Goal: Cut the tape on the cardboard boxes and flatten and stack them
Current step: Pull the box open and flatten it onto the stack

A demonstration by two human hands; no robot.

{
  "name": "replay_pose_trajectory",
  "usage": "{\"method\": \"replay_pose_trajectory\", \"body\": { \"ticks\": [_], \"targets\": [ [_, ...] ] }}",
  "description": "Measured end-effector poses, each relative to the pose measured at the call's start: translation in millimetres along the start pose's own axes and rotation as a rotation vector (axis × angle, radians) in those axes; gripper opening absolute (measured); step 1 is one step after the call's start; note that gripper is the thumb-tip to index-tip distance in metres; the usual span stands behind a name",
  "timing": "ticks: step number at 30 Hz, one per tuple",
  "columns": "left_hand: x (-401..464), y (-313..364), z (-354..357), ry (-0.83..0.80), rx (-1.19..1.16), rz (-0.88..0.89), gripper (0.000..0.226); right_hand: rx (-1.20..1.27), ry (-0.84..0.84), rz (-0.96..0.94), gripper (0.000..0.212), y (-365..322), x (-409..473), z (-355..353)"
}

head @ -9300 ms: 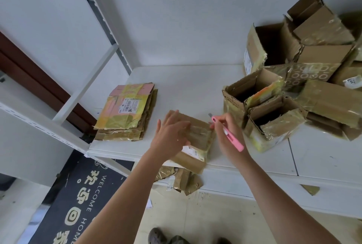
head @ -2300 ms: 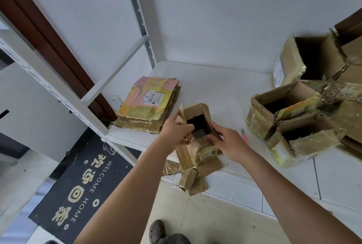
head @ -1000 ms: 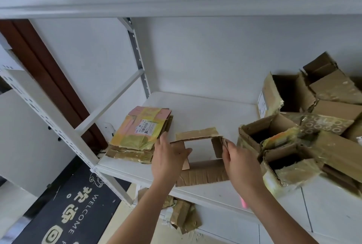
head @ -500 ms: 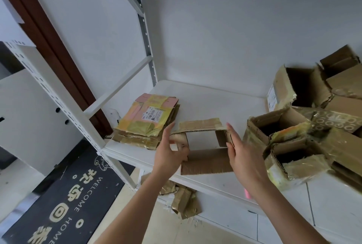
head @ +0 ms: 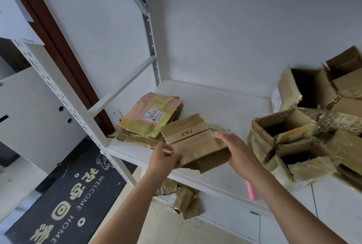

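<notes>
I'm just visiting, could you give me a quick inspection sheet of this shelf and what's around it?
Surface: white shelf board, bare in the middle.
Job's things: flattened brown cardboard box printed AKF held by both hands; stack of flattened taped boxes at left; pile of open brown cardboard boxes at right; pink cutter lying near the shelf's front edge.
Clutter: crumpled tape scraps on the floor.
Hands: left hand grips the box's near corner; right hand rests flat on it.
Cables: nothing seen.
Surroundings: black welcome mat, white wall.

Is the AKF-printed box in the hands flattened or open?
Flattened: the AKF box shows one flat panel, no cavity, between both hands.
</notes>
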State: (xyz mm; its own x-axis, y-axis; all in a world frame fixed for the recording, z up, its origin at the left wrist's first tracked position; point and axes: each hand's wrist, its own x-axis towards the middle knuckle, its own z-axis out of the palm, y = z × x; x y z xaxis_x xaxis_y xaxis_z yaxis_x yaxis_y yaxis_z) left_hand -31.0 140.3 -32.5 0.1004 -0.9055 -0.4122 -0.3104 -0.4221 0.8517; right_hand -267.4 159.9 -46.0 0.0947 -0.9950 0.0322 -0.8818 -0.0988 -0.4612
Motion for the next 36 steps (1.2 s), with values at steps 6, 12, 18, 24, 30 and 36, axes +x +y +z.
{"method": "replay_pose_trajectory", "body": {
  "ticks": [6,12,18,24,30,36],
  "targets": [
    [-13,-8,26,-0.292,-0.101,-0.105,0.058,0.057,0.122,0.121,0.061,5,1,17],
    [1,-20,27,0.008,0.944,0.327,0.034,0.141,-0.289,0.028,0.041,19,6,14],
    [30,-50,37,-0.380,1.059,0.373,0.084,-0.104,-0.270,0.086,0.074,9,4,34],
    [32,-71,45,-0.272,1.101,0.372,0.082,-0.183,-0.221,0.171,0.061,-8,-25,99],
    [29,-73,58,-0.168,1.250,0.388,0.082,-0.316,-0.244,-0.008,0.060,28,-5,101],
    [26,-63,54,-0.116,1.182,0.409,0.074,-0.306,-0.154,0.067,0.050,11,-9,100]
  ]
}}
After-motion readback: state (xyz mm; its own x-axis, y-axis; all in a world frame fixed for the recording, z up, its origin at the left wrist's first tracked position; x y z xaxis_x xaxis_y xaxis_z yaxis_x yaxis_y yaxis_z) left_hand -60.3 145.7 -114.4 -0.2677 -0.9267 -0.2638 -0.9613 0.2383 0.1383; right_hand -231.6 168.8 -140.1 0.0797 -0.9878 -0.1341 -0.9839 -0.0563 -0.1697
